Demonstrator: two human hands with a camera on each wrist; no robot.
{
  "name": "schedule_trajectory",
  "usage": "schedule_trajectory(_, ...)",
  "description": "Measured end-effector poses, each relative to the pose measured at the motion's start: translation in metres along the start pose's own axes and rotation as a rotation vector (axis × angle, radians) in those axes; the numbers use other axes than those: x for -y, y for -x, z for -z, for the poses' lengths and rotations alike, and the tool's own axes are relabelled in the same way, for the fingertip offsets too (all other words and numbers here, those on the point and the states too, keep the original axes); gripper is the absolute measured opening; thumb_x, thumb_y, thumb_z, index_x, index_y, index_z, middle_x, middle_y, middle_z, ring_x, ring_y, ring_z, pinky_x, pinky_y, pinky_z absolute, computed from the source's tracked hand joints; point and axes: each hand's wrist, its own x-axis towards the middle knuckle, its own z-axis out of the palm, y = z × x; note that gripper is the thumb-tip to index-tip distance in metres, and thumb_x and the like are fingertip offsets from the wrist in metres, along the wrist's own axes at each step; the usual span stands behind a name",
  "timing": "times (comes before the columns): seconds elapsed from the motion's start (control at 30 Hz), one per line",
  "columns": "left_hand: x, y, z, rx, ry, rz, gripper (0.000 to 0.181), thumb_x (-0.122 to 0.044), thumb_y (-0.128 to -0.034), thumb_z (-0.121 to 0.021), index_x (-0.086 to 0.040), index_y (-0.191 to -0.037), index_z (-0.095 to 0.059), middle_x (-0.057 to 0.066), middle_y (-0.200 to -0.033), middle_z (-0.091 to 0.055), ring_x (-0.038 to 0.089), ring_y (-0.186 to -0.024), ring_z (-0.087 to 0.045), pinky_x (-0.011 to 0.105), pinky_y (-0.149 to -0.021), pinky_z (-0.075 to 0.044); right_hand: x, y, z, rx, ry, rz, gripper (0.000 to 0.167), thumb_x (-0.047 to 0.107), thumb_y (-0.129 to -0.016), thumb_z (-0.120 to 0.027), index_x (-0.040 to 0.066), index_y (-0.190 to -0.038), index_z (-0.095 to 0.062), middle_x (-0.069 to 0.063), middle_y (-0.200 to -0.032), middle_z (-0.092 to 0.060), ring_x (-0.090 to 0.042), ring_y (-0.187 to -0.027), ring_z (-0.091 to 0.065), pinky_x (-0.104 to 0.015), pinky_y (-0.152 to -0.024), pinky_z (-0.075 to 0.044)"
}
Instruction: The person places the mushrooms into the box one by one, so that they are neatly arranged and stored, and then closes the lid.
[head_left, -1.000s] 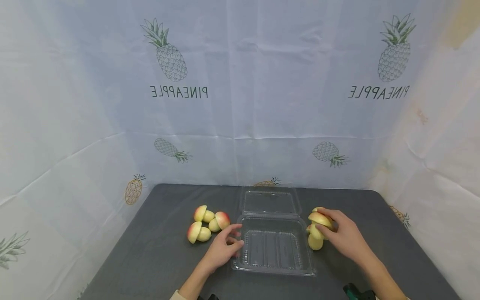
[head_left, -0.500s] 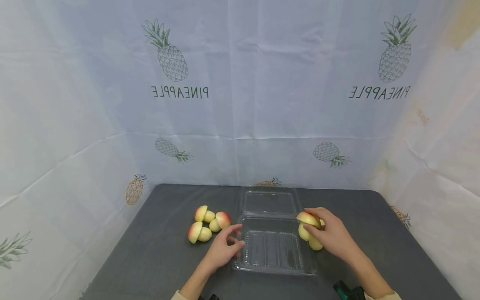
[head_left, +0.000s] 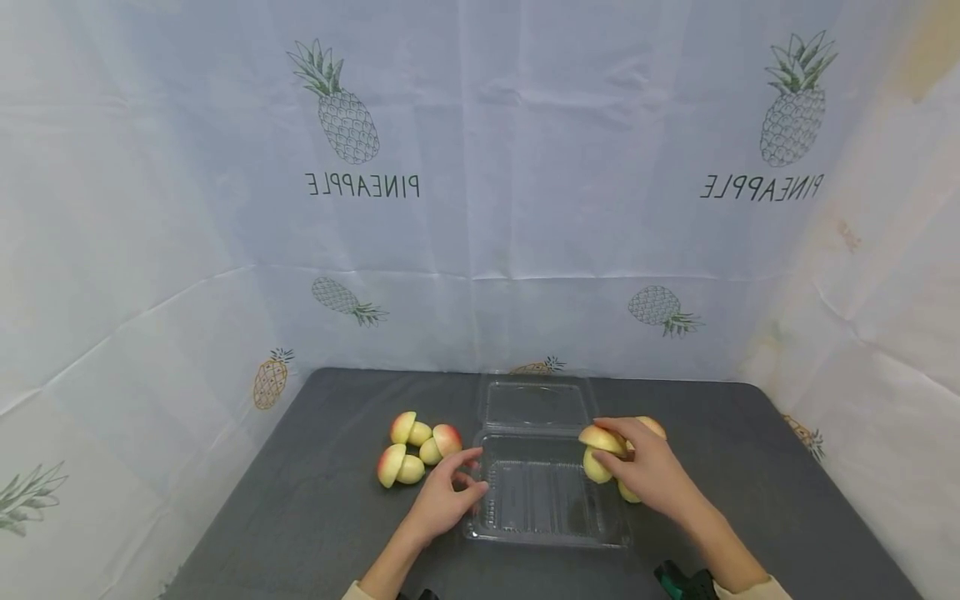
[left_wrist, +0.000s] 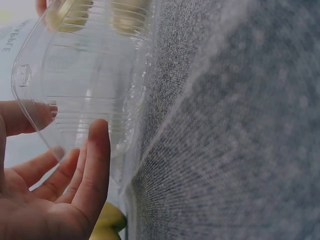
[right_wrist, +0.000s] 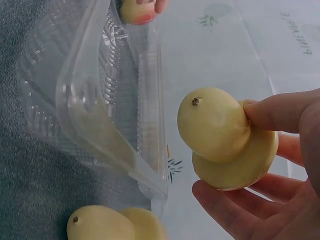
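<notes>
Mushroom (right_wrist: 215, 127) in right hand (head_left: 651, 471)

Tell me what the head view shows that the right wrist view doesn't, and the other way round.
Only the head view: both forearms, the black-and-green device by the right wrist, and all three red-tinged mushroom-shaped pieces in full; the right wrist view catches just a bit of that side at its top edge.

Only the right wrist view: a small dark spot on the end of the held piece, and another on the yellow piece near the bottom edge.

Both: the right grip holding its piece, the clear container, and the printed cloth.
</notes>
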Motion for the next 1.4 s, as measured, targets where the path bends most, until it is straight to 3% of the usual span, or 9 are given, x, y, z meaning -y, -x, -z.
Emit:
schedule_trajectory(0.33, 0.002, -0.001, 0.001, -0.010, 0.008, -0.013, 0.055, -0.007, -0.0948, -0.069, 0.005, -0.145, -0.049, 0.022, -0.126, -0.052, 0.013, -0.069, -0.063, 0.026, -0.058, -0.055, 0.002, -0.006, -0.013, 0.022, 0.047, 0.030, 0.045, 0.022, -0.093, -0.077, 0.010, -0.134, -0.064, -0.008, -0.127, -0.064, -0.024, -0.107, -0.063, -0.040, -0.080, -0.055)
schedule_trajectory(0.77, 0.002, -0.001, 0.001, -0.002, -0.024, -0.018, 0.056, -0.011, -0.0947, -0.070, 0.003, -0.145, -0.049, 0.022, -0.125, -0.053, 0.011, -0.067, -0.063, 0.026, -0.059, -0.055, 0.010, -0.014, -0.031, 0.095, 0.006, -0.013, 0.047, 0.023, -0.094, -0.076, 0.012, -0.137, -0.063, -0.008, -0.129, -0.062, -0.021, -0.107, -0.063, -0.036, -0.079, -0.054)
schedule_trajectory(1.13, 0.003, 0.000, 0.001, 0.003, -0.034, -0.033, 0.056, -0.013, -0.0951, -0.069, 0.004, -0.144, -0.049, 0.024, -0.124, -0.053, 0.010, -0.066, -0.063, 0.027, -0.059, -0.056, 0.014, -0.021, -0.047, 0.148, -0.030, 0.007, 0.047, 0.026, -0.095, -0.075, 0.015, -0.138, -0.062, -0.004, -0.130, -0.061, -0.015, -0.101, -0.061, -0.031, -0.075, -0.052)
schedule_trajectory(1.4, 0.001, 0.000, 0.001, 0.001, -0.036, -0.023, 0.056, -0.012, -0.0949, -0.070, 0.003, -0.145, -0.050, 0.023, -0.124, -0.053, 0.013, -0.069, -0.064, 0.027, -0.059, -0.056, 0.015, -0.023, -0.061, 0.146, -0.029, 0.014, 0.044, 0.026, -0.094, -0.075, 0.014, -0.136, -0.064, -0.003, -0.128, -0.063, -0.016, -0.102, -0.061, -0.034, -0.077, -0.052)
